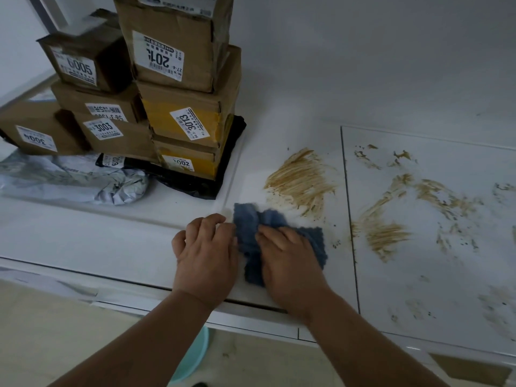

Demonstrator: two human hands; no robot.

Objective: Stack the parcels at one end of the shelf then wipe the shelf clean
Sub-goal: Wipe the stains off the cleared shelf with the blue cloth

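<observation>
Cardboard parcels (178, 51) with white labels stand stacked at the left end of the white shelf (125, 241), on top of a black bag (195, 185) and beside a crumpled grey mailer bag (72, 180). A blue cloth (251, 222) lies on the shelf near its front edge. My right hand (290, 258) lies on the cloth with its fingers curled into the fabric. My left hand (206, 252) rests beside it, fingertips pinching the cloth's left edge. Brown smears (301, 177) streak the shelf just beyond the cloth, and more brown smears (391, 219) spread to the right.
A dark seam (350, 219) splits the shelf into two panels. The white back wall (363, 65) rises behind. Below the shelf's front edge, a teal basin (192, 358) sits on the beige floor.
</observation>
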